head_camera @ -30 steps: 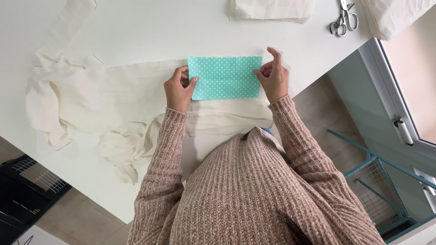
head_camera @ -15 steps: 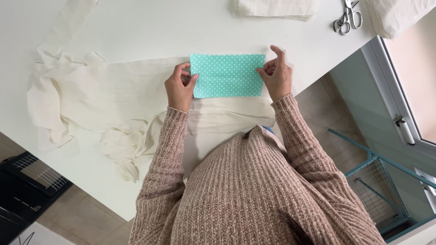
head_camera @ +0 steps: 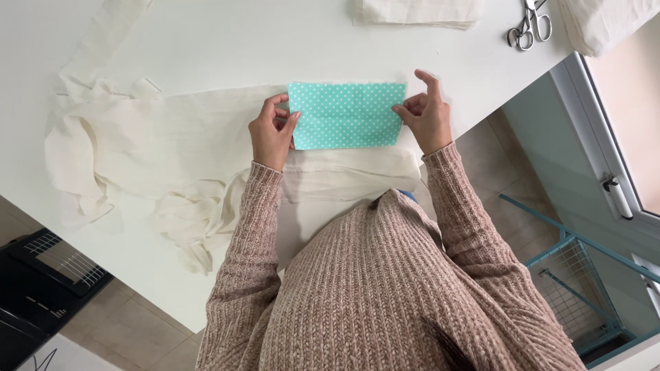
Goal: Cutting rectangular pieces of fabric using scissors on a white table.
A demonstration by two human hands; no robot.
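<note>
A teal rectangle of fabric with small white dots lies flat on a long piece of cream cloth spread over the white table. My left hand pinches the rectangle's left edge with curled fingers. At the right edge, my right hand grips the fabric between thumb and fingers, the index finger raised. Both sleeves are pink-beige ribbed knit.
Metal scissors lie at the far right of the table, next to folded cream cloth and another pale bundle. Crumpled cream cloth hangs near the front edge. A black device stands on the floor left, a teal wire rack right.
Both hands have shifted slightly along the teal fabric's short edges, and the left-hand fingers have curled in more. The fabric stays in place.
</note>
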